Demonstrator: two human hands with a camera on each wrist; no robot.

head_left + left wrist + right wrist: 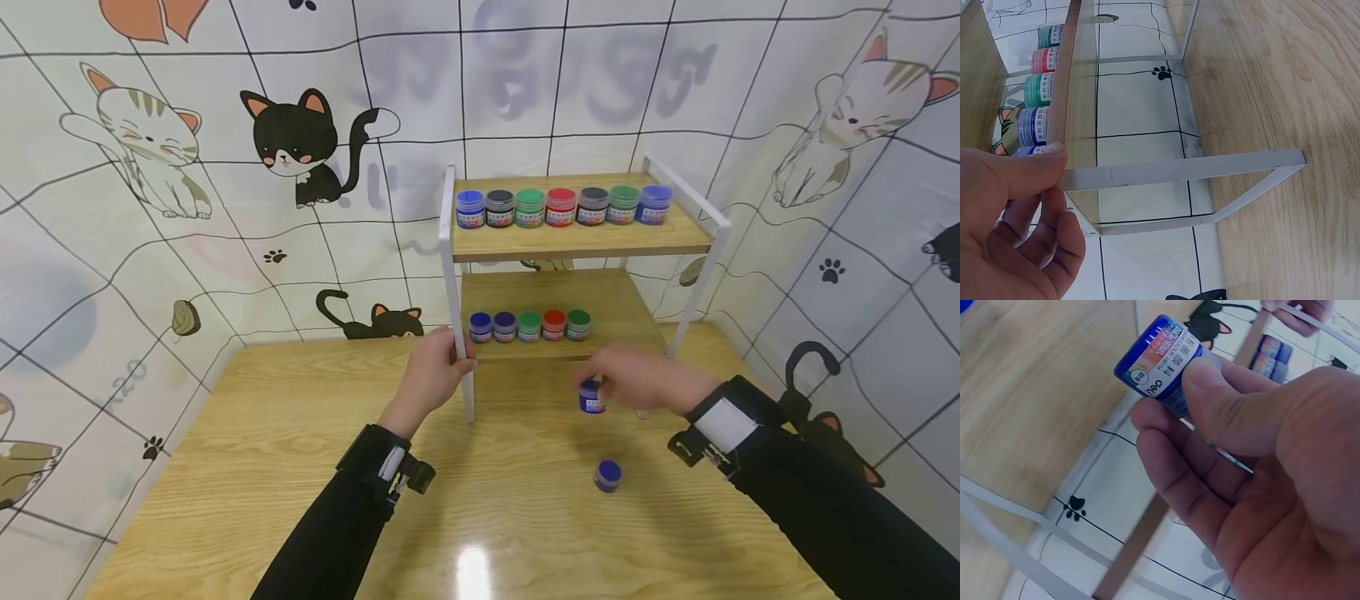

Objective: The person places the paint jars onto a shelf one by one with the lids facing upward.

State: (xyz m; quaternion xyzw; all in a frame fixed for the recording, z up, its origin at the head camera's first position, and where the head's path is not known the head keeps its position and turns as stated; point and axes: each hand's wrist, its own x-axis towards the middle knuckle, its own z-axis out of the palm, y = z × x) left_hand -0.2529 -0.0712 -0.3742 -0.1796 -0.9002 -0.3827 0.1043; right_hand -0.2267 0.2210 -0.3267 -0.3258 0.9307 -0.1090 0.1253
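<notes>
My right hand [636, 379] pinches a small blue paint jar [592, 398] between thumb and fingers, just in front of the lower shelf; its label faces the right wrist view. With thumb and fingers, my left hand [431, 375] grips the white front-left leg [1179, 170] of a two-tier wooden rack [581, 242], at the lower shelf's height. On that lower shelf stands a row of paint jars [528, 327] in blue, purple, green and red. The upper shelf carries a longer row of jars [561, 207]. Another blue-lidded jar [607, 476] sits on the table below my right hand.
The rack stands on a wood-grain table [300, 467] near the back. Behind and beside it hangs a white sheet [420, 92] with grid lines and cartoon cats. The rack's right-hand white frame [699, 287] rises close to my right hand.
</notes>
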